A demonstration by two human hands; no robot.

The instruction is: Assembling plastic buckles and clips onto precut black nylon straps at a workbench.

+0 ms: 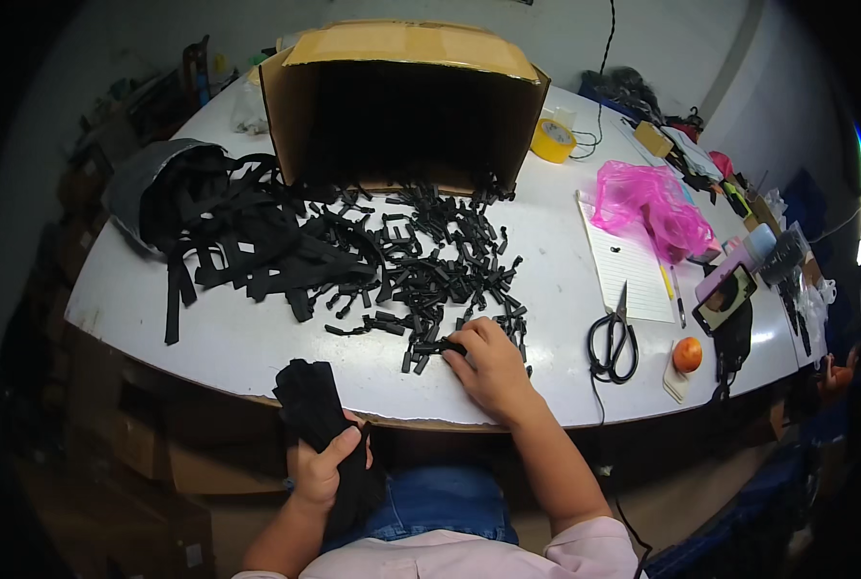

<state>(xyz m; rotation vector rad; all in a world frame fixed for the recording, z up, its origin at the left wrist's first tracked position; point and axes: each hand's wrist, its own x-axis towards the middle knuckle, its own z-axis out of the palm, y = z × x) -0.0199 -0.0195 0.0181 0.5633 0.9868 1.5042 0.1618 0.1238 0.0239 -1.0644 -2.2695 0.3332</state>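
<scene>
Straps (313,396), black and bundled flat, are filling the left hand (324,465), whose fingers are wrapping around them, thumb pressing across the front. Their long axis is running through the grip: the upper end is pointing away from the body and slightly left, while the lower lengths are hanging beside the wrist toward the lap. Ahead and right of that hand, the right hand (493,374) is pinching a small black plastic buckle (436,347), its long axis lying roughly crosswise, free end pointing left; whether it is clearing the table (218,352), I cannot tell. Beyond those fingertips, a buckle pile (440,277) is spreading. Scissors (596,347) are lying to the right hand's right, blades pointing away.
</scene>
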